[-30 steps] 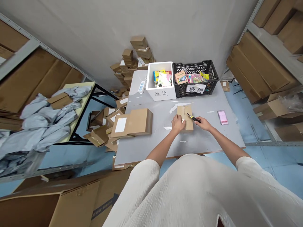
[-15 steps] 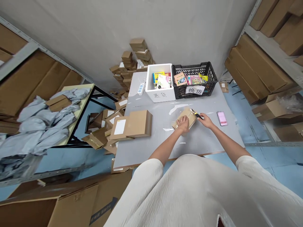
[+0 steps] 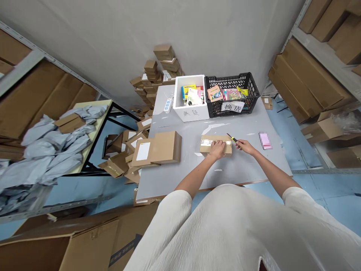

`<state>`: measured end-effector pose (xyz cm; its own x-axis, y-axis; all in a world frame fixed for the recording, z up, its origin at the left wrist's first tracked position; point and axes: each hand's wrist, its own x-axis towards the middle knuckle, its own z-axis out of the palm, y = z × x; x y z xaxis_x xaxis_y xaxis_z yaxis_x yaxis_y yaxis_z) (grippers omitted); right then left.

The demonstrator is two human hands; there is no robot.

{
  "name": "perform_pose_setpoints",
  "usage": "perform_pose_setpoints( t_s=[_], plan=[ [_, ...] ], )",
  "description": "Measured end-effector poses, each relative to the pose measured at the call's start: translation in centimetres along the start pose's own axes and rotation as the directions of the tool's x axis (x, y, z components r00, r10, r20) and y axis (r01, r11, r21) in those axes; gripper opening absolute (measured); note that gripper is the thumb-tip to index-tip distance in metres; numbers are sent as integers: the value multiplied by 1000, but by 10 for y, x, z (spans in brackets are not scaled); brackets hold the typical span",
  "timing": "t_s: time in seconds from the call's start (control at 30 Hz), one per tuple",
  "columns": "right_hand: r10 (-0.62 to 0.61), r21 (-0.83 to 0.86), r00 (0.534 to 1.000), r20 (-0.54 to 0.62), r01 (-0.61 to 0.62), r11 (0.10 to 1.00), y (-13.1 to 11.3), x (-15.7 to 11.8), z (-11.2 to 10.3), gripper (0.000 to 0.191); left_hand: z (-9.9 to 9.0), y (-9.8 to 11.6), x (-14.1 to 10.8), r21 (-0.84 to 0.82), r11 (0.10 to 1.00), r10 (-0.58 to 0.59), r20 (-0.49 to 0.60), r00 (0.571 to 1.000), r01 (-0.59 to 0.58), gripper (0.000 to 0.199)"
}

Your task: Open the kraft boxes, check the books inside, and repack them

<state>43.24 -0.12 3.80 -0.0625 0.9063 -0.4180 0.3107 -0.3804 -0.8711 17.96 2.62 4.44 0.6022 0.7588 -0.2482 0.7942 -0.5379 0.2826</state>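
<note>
A small cardboard box (image 3: 208, 148) lies on the grey table (image 3: 186, 177), with a strip of clear printed tape along its top. My left hand (image 3: 217, 149) grips the box from the near side, its fingers bent over the taped top. Beside the box's right end, my right hand (image 3: 244, 146) is closed round a yellow and black utility knife (image 3: 234, 139). The dark blade points up and left, close to the box's far right corner; whether it touches the cardboard I cannot tell.
Behind the box stand a white foam bin (image 3: 191, 113) and a black plastic crate (image 3: 251, 107), both holding books. A pink-screened phone (image 3: 265, 140) lies at the right. Larger cardboard boxes (image 3: 166, 146) sit at the left, near a power strip (image 3: 168, 105).
The box has turned from a slant to lie roughly square with the table, and its taped face now shows. My right hand has shifted slightly down with the knife.
</note>
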Motion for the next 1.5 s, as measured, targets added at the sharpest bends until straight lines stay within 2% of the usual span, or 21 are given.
perform_pose_setpoints(
  t_s=[0.1,0.2,0.33,0.5,0.7,0.83,0.97,1.07,1.3,1.4,1.5],
  plan=[
    [-27,-133,999,27,30,991,0,-5,-23,37,0,-1,1,10,1000,-4,11,1000,4,68],
    [-10,-172,996,93,26,985,1,-11,-45,36,-1,0,1,7,1000,-2,6,1000,2,68],
    [-35,-266,985,167,79,961,-1,-13,-62,40,-1,1,0,-8,1000,-16,-1,1000,16,68],
    [-127,-489,968,217,221,844,-7,-4,-61,37,-1,1,-3,-15,999,-34,9,999,34,67],
    [-130,-599,966,226,243,763,-17,9,-47,32,-2,3,-6,-7,999,-46,-1,999,46,65],
    [-70,-535,957,281,216,817,-23,6,-46,35,-3,4,-6,5,999,-43,1,999,43,65],
    [74,-407,936,345,77,910,-25,-6,-53,45,-4,3,-7,-2,999,-41,5,999,41,63],
    [91,-366,935,343,43,930,-23,-12,-55,47,-3,2,-7,-11,999,-39,8,999,39,63],
    [-13,-416,950,312,149,897,-14,-7,-40,44,-3,1,-7,-13,1000,-12,-4,1000,12,70],
    [48,-400,956,289,75,913,-9,-11,-43,43,-3,-1,-9,-79,997,-9,-40,999,6,74],
    [89,-304,980,178,-32,952,-3,-19,-53,44,-4,-5,-8,-160,987,-40,-117,992,21,58]
  ],
)
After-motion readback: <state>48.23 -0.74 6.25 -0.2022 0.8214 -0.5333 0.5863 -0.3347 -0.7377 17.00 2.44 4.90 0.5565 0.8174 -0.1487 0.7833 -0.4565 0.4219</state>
